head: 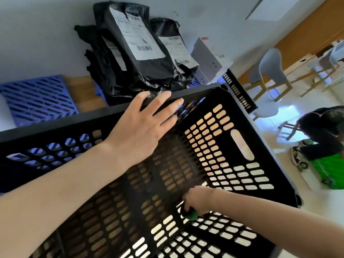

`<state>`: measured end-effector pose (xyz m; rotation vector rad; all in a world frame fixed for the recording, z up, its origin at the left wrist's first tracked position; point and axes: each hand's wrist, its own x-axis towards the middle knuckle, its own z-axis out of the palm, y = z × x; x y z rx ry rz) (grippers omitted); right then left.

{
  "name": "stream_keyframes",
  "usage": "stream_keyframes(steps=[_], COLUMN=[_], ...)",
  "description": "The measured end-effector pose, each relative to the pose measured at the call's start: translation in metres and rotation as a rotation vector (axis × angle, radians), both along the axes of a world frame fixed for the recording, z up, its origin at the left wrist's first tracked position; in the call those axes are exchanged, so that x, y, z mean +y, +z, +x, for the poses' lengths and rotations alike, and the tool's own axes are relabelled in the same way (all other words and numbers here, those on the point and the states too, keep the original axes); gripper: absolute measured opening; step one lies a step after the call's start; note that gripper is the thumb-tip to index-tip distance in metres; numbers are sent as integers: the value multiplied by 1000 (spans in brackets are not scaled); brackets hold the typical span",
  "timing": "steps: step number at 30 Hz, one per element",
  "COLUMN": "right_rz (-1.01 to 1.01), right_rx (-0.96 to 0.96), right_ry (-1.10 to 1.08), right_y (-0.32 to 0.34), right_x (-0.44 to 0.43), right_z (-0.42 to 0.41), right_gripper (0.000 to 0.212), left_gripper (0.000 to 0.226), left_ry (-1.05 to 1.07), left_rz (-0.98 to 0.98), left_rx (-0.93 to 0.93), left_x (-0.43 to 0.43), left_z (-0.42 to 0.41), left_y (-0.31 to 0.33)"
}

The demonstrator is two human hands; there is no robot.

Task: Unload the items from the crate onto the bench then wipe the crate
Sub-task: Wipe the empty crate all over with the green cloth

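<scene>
A big black perforated crate point(240, 144) fills the lower view, with nothing inside but my hands. My left hand point(143, 127) lies over its far rim, fingers straight and spread across the edge. Deep inside, near the bottom right corner, my right hand point(197, 200) grips a small green and black thing point(189, 214) against the crate's wall; what it is stays unclear. Several black parcel bags with white labels point(135, 51) are piled on the bench beyond the rim, next to a white box point(208, 58).
A blue slatted crate or pallet point(37, 97) lies at the left on the wooden bench point(81, 90). To the right are grey chairs point(268, 69), a pale shiny floor, and a crouching person point(320, 131) beside a green crate point(329, 170).
</scene>
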<state>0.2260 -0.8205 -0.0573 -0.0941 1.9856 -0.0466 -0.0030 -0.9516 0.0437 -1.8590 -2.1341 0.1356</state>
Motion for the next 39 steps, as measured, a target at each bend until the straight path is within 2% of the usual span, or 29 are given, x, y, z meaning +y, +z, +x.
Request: stream_keyframes(steps=[3, 5, 7, 9, 12, 14, 15, 18, 21, 23, 31, 35, 37, 39], right_rz=[-12, -19, -24, -19, 44, 91, 113, 169, 151, 107, 104, 160, 172, 161], right_rx=[-125, -142, -76, 163, 635, 812, 820, 696, 715, 663, 248, -103, -194, -221], right_ry=[-19, -57, -165, -318, -466, -491, -464, -394, -386, -337, -195, 48, 47, -76], right_y=[2, 2, 3, 5, 9, 1, -6, -35, -42, -33, 0, -1, -1, 3], right_x=[2, 9, 18, 32, 60, 67, 67, 57, 55, 55, 28, 17, 16, 23], right_z=[9, 0, -21, -49, -91, -110, -116, -116, -102, -85, -5, 12, 17, 7], right_gripper=[38, 42, 46, 45, 47, 47, 47, 46, 45, 45, 44, 34, 36, 47], left_gripper=[56, 54, 53, 53, 52, 51, 51, 51, 49, 48, 48, 50, 50, 50], left_ry=[-7, -11, -20, -12, -7, -16, -20, -26, -18, -24, -18, -17, -10, -2], left_rz=[20, 33, 39, 50, 62, 85, 98, 108, 112, 112, 84, 44, 24, 18], left_rx=[19, 19, 27, 27, 28, 25, 22, 26, 45, 41, 20, 3, 2, -15], left_x=[1, 2, 2, 2, 3, 4, 5, 5, 5, 5, 3, 1, 1, 1], left_z=[-2, -2, -1, -1, 0, 0, 0, 1, -1, 0, 0, 0, 1, 1], left_y=[-2, -3, -3, -4, -3, -3, -3, -5, -6, -5, 0, 2, 2, 2])
